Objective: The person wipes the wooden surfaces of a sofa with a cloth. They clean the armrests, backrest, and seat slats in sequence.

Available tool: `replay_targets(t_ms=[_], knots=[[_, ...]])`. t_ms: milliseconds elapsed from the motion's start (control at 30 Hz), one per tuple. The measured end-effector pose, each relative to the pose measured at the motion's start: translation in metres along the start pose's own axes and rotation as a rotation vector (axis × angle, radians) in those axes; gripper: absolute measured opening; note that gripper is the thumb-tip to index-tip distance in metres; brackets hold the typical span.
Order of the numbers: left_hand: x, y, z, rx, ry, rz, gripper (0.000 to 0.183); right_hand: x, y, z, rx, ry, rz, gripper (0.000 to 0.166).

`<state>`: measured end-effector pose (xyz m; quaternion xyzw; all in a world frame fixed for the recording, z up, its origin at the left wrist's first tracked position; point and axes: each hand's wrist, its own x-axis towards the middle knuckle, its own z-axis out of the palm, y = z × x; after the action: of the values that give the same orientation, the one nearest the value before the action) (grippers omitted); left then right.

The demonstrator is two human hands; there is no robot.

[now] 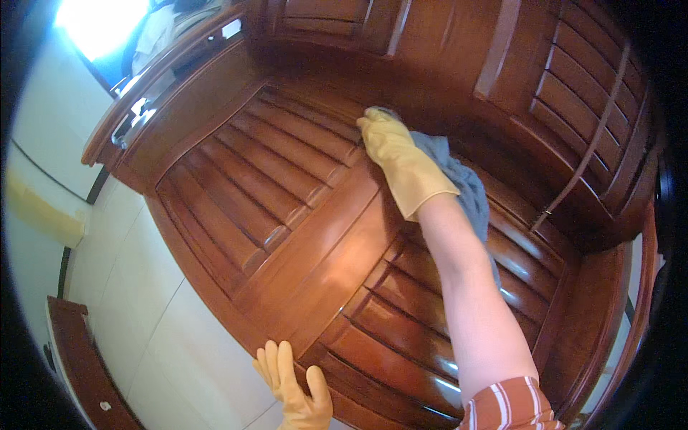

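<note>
A yellow rubber glove covers my right hand (388,138), which reaches to the back of the slatted seat of a polished wooden bench (317,258). A grey-blue cloth (457,172) is bunched under that hand and trails to the right beneath my forearm. My fingers press on it close to where the seat meets the backrest. At the front edge of the seat my left hand (294,387), also in a yellow rubber glove, is held with its fingers apart and nothing in it. Whether its palm touches the wood cannot be told.
The panelled wooden backrest (446,70) rises behind the seat. A wooden armrest (177,70) with shiny reflections stands at the left end, another armrest (586,322) at the right. A thin brown strap (599,134) hangs over the backrest. Pale floor tiles (161,301) lie in front.
</note>
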<state>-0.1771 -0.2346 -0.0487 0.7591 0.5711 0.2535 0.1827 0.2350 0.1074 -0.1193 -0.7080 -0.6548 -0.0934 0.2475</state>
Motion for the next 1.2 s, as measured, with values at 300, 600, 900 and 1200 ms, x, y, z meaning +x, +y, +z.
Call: replay_targets(t_ms=[300,600,900,1200], knots=[[0.007,0.011,-0.012,0.055,0.011,-0.008,0.057,-0.084,0.019,-0.055,-0.127,0.031,0.015,0.035],[0.007,0.004,-0.005,-0.062,-0.007,-0.034,0.060,-0.128,0.043,-0.120,0.121,0.241,-0.044,0.025],[0.004,0.001,-0.003,-0.056,-0.015,-0.042,0.060,-0.090,0.039,-0.088,-0.042,-0.004,0.084,0.018],[0.003,-0.003,-0.003,-0.063,0.023,-0.008,0.060,-0.085,-0.005,-0.061,-0.069,-0.335,-0.382,0.014]])
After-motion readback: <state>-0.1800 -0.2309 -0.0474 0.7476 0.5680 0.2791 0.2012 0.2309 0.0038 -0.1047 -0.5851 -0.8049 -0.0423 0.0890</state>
